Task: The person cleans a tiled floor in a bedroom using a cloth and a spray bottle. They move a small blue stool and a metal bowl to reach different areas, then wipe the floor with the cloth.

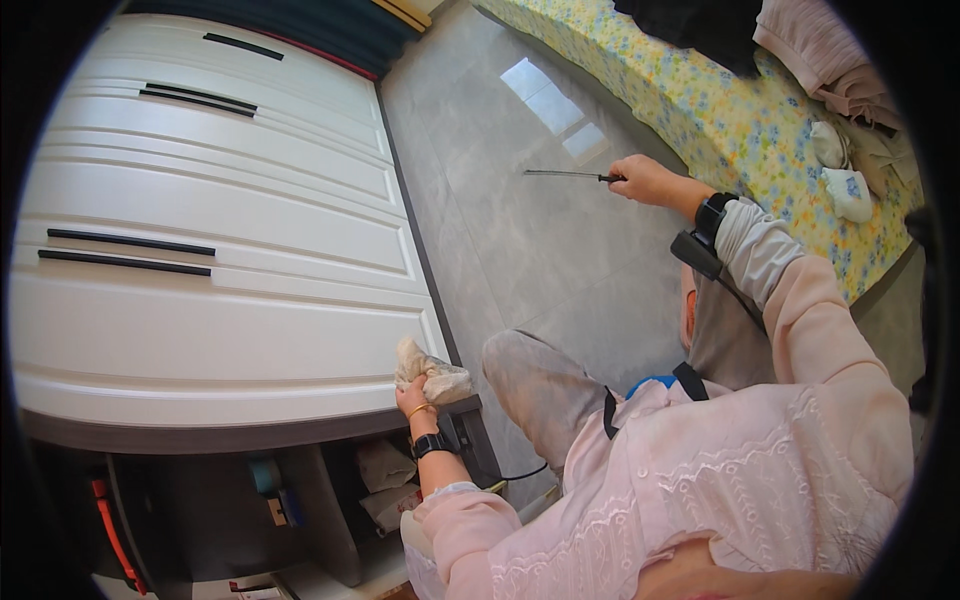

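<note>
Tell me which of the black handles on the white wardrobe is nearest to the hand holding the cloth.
The lowest pair of long black handles, on the wardrobe's left side. It lies closest to the left hand gripping the crumpled cloth; the other handles sit farther up.

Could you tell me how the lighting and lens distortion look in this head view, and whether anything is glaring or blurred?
In the head view, bright window glare reflects off the grey floor tiles; the fisheye bends the white cabinet edges and leaves black corners; the left hand with its cloth and the right hand holding a thin rod look sharp; the open space below the cabinet sits in shadow.
</note>
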The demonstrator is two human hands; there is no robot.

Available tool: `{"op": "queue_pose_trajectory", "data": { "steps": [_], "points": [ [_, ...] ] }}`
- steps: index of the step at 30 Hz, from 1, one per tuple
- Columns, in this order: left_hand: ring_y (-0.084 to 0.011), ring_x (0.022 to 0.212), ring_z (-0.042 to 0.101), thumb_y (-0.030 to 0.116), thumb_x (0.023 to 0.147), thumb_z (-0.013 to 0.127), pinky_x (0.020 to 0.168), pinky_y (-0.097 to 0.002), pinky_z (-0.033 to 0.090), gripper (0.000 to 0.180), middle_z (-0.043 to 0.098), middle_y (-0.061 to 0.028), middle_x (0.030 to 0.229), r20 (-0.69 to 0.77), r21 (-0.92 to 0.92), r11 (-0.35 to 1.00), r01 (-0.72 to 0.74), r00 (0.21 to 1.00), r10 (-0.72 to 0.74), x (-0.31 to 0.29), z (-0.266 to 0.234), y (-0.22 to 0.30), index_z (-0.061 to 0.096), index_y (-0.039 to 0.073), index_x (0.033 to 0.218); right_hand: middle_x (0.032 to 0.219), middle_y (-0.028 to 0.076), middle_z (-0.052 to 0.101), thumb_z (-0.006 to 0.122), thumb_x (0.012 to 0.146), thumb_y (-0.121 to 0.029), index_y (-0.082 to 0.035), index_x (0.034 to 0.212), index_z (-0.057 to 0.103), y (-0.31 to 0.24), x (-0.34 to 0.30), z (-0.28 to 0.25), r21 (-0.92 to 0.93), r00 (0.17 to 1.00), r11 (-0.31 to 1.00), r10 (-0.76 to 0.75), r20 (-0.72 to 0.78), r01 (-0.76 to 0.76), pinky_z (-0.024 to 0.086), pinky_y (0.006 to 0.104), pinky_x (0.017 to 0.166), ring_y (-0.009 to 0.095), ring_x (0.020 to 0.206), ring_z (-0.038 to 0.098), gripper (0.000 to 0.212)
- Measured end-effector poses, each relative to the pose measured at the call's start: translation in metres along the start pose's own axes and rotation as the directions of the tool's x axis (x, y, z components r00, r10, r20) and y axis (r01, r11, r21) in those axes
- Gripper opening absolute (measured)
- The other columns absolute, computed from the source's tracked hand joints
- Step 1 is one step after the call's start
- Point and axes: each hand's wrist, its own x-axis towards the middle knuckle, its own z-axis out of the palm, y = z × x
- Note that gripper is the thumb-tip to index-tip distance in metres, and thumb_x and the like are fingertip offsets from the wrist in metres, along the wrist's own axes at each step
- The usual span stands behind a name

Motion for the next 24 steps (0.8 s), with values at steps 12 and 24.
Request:
{"op": "queue_pose_trajectory", "data": {
  "steps": [12, 24],
  "points": [
    [-0.0305, 0.085, 0.063, 0.003, 0.070, 0.070, 0.071, -0.0426, 0.055, 0.050, 0.059, -0.0164, 0.104, 0.018, -0.331, 0.932, 0.145, 0.989, -0.148, 0.037, -0.015, -0.043, 0.050, -0.007, 0.115, 0.080, 0.018, 0.063, 0.059, 0.076, -0.021, -0.003, 0.087, 0.065, 0.009, 0.003, 0.010, -0.059, 1.000, 0.998, -0.012, -0.024, 0.011, 0.045, 0.0424, 0.068, 0.035, 0.079, 0.059, 0.021],
    [-0.0297, 0.097, 0.061, 0.020, 0.087, 0.053, 0.083, -0.0431, 0.052, 0.033, 0.061, -0.0134, 0.108, 0.466, -0.395, 0.843, 0.366, 0.870, -0.159, 0.019, 0.082, 0.004, 0.054, 0.001, 0.114, 0.080, 0.019, 0.062, 0.057, 0.077, -0.021, -0.003, 0.085, 0.065, 0.007, 0.005, 0.006, -0.162, 0.998, 0.987, 0.021, 0.066, -0.010, 0.045, 0.0453, 0.068, 0.038, 0.079, 0.058, 0.022]
  ]
}}
